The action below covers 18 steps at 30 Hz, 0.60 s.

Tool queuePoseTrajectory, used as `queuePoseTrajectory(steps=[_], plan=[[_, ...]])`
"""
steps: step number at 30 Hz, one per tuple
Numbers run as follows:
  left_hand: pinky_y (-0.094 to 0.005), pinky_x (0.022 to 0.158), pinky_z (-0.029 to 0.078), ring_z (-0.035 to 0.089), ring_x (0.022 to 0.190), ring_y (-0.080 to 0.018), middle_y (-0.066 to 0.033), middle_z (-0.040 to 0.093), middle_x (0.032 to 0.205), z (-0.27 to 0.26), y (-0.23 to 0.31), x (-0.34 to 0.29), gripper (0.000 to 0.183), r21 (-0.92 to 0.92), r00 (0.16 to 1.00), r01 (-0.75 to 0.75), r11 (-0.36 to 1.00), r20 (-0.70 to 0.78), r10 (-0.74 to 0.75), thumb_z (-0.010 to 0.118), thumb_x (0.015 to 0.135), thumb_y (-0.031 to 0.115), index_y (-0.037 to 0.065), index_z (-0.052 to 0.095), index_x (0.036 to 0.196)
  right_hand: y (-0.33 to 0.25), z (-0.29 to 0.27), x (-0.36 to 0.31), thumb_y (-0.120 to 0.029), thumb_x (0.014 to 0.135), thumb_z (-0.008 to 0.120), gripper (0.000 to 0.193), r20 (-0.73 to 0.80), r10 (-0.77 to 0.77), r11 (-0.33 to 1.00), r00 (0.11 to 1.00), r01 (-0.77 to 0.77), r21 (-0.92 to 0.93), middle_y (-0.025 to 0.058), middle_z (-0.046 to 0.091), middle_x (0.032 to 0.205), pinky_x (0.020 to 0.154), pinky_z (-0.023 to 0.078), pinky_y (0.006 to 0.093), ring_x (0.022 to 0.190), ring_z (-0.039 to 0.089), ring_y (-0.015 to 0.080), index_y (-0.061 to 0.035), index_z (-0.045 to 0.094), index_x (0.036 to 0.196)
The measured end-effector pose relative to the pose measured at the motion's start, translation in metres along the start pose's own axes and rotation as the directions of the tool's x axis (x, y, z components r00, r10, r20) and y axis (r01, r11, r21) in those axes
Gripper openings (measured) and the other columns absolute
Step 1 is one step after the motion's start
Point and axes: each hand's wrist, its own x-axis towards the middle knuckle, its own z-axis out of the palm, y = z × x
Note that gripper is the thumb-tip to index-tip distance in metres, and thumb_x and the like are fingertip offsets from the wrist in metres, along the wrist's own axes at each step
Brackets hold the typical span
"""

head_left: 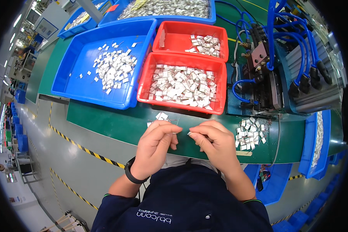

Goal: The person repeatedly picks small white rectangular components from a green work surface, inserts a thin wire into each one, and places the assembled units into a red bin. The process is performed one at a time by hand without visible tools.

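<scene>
My left hand [154,144], a dark band on its wrist, is closed in a pinch near the table's front edge. What its fingertips hold, if anything, is too small to name. Across a narrow gap, my right hand [217,141] pinches a small white part, of which only a tip shows. Beyond the left hand lies a little group of white rectangular parts with thin wire leads [162,116]. A larger pile of similar white parts [251,133] rests on the green table [104,120], right of my right hand.
Ahead stand a red bin [143,87] heaped with white parts, another red bin [170,28] behind it, and a large blue bin [79,44] at left. A machine with blue air hoses [265,69] occupies the right side. More blue bins [317,154] sit at far right.
</scene>
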Motion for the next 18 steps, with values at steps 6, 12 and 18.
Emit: queuePoseTrajectory(steps=[6,12,18], plan=[[-0.0239,0.063,0.05,0.058,0.074,-0.0112,-0.0078,0.054,0.097,0.013,0.004,0.001,0.016,0.155,1.0,-0.001,0.988,0.005,0.0,0.061,0.089,0.002,-0.002,0.063,0.104,-0.006,0.0,-0.005,-0.005,0.089,0.063,0.016,-0.003,0.119,0.955,0.993,-0.113,0.272,0.0092,0.067,0.088,0.062,0.055,0.0245,0.073,0.067,0.0132,0.0017,0.063,0.104],[-0.0225,0.061,0.048,0.058,0.073,-0.011,-0.0075,0.055,0.097,0.01,0.005,0.004,0.015,0.158,0.997,-0.03,0.987,0.074,0.019,0.065,0.086,0.003,-0.001,0.064,0.101,-0.005,-0.007,-0.011,-0.004,0.09,0.063,0.02,0.124,0.152,0.868,0.981,-0.192,0.457,0.0108,0.068,0.089,0.062,0.056,0.0246,0.075,0.068,0.0125,0.0023,0.057,0.108],[-0.0211,0.058,0.043,0.054,0.068,-0.0104,-0.007,0.056,0.093,0.001,0.007,0.006,0.006,0.234,0.973,-0.204,0.951,0.153,0.171,0.065,0.087,0.004,0.001,0.063,0.092,-0.007,-0.019,-0.012,0.0,0.089,0.061,0.022,0.154,0.157,0.81,0.976,-0.216,0.545,0.0122,0.067,0.088,0.06,0.055,0.024,0.073,0.067,0.014,0.0028,0.053,0.109]])
